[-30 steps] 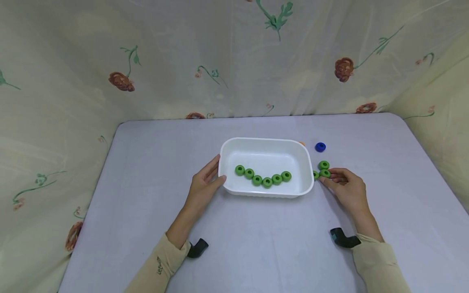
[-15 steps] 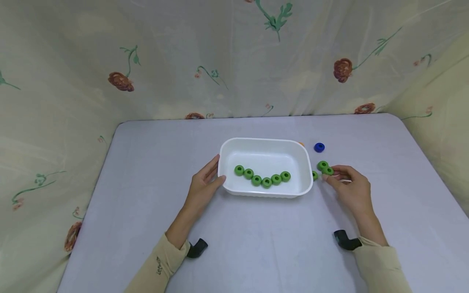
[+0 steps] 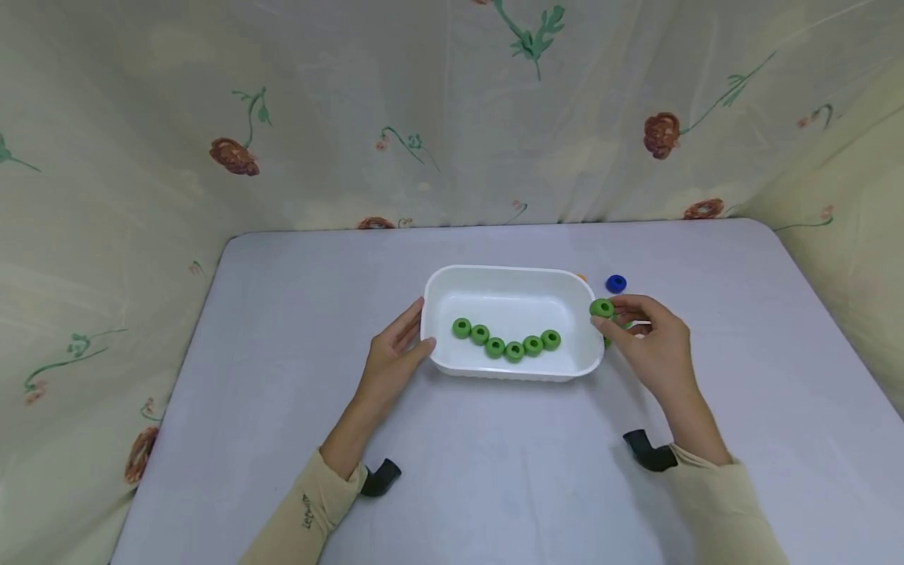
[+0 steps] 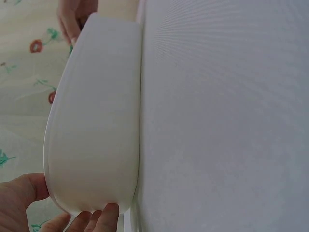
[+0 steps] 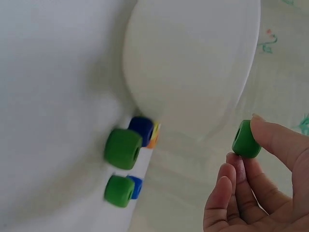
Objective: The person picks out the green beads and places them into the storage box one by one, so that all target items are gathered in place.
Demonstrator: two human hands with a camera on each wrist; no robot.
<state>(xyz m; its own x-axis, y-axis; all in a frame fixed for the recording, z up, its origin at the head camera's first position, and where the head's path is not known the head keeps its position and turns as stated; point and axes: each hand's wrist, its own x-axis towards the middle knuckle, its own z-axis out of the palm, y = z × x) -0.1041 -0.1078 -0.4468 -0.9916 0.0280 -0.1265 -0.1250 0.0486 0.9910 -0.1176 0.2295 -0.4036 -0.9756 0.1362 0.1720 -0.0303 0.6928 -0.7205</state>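
My left hand (image 3: 397,353) grips the left end of a white rectangular tray (image 3: 508,278), thumb at the rim and fingers against the outer wall, as the left wrist view also shows. Several green beads (image 3: 515,351) with holes lie in a curved row on the tray's floor. Another green bead (image 5: 246,139) is pinched between thumb and fingertip of my right hand (image 3: 653,337), raised at the tray's right rim. Below it, two green beads (image 5: 123,149) stay on the table beside the tray, mostly hidden in the head view by the right hand and tray.
A blue bead (image 3: 617,283) lies behind the right hand. An orange bead (image 3: 582,277) peeks out past the tray's back right corner. Another dark blue bead (image 5: 141,129) shows by the tray in the right wrist view. Floral cloth (image 3: 452,118) hangs behind the table.
My right hand picked a green bead from the group right of the tray, then lifted it leftward to the tray's right rim. The left hand and tray have stayed put.
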